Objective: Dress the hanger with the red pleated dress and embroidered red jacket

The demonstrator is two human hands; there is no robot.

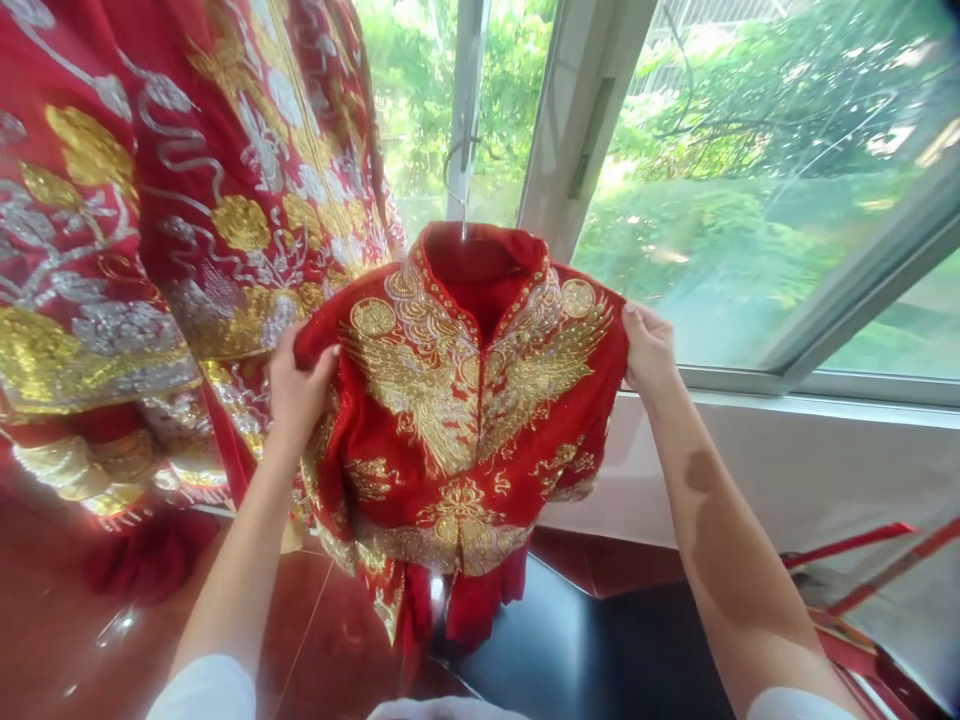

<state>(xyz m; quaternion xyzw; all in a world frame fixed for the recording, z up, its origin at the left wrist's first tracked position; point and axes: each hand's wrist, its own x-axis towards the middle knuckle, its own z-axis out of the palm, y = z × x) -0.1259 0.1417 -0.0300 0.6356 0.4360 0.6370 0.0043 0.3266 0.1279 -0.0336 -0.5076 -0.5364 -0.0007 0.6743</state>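
A red jacket (510,420) with gold and silver embroidery hangs upright in front of me on a wire hanger (463,205), whose hook rises out of the collar. My left hand (298,385) is closed on its shoulder at the left, thumb on the front of the cloth. At the opposite shoulder, my right hand (646,345) grips the sleeve top, fingers hidden behind the fabric. The jacket's front is closed below the open stand collar. Red cloth (476,605) shows beneath its hem.
Larger red embroidered garments (172,200) hang close on the left. Behind the jacket is a sliding window (750,200) above a white wall (735,470). A shiny black surface (600,640) lies below, on reddish floor tiles (300,620). Red bars (851,545) stand at the lower right.
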